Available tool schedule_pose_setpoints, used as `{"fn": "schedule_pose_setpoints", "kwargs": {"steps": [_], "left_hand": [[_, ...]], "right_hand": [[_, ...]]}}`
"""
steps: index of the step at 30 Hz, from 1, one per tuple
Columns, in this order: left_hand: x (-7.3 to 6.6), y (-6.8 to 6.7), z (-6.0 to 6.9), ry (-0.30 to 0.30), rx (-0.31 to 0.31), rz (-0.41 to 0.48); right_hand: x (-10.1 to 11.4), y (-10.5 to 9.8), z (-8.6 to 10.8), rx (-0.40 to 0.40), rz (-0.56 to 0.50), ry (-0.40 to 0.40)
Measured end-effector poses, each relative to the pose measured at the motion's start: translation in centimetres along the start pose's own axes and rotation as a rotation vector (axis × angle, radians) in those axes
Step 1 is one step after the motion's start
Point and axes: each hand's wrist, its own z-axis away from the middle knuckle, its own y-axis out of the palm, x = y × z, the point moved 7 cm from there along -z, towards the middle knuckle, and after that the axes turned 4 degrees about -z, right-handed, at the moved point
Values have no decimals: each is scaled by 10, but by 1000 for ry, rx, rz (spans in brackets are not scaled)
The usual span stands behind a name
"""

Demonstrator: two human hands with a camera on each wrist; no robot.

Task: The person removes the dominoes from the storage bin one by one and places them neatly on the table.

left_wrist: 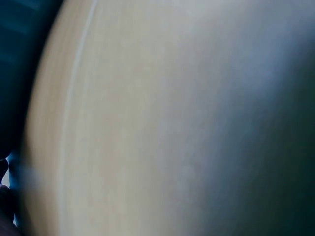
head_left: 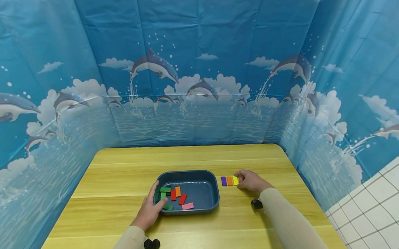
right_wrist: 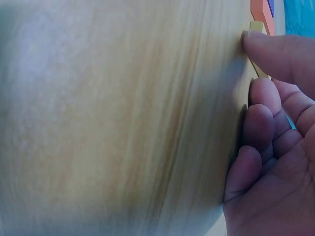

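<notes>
A dark blue tray (head_left: 201, 193) holds green, red, orange and pink blocks. The left hand (head_left: 149, 211) grips its left side, thumb over the rim; in the left wrist view only a dark part of the tray (left_wrist: 17, 73) shows at the left edge. Right of the tray, a purple block (head_left: 224, 181), an orange block (head_left: 230, 181) and a yellow block (head_left: 235, 180) lie in a row. The right hand (head_left: 252, 181) pinches the yellow block at the row's right end. In the right wrist view, the thumb touches the yellow block (right_wrist: 256, 25), close to the orange block (right_wrist: 261, 10).
The wooden table (head_left: 121, 172) carries the tray and the row of blocks. A blue curtain (head_left: 192, 121) printed with dolphins hangs behind the table and at both sides. White tiles (head_left: 383, 202) show at the lower right.
</notes>
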Motion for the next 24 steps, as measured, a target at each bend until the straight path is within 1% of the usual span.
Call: {"fn": "schedule_pose_setpoints", "kwargs": {"steps": [11,24], "left_hand": [[1,0,-1,-3,1,1],[1,1,-1,2,-2,-2]], "right_hand": [[-1,-1,-1,7,3,0],[-3,-1,-1,28,-35,-15]]}}
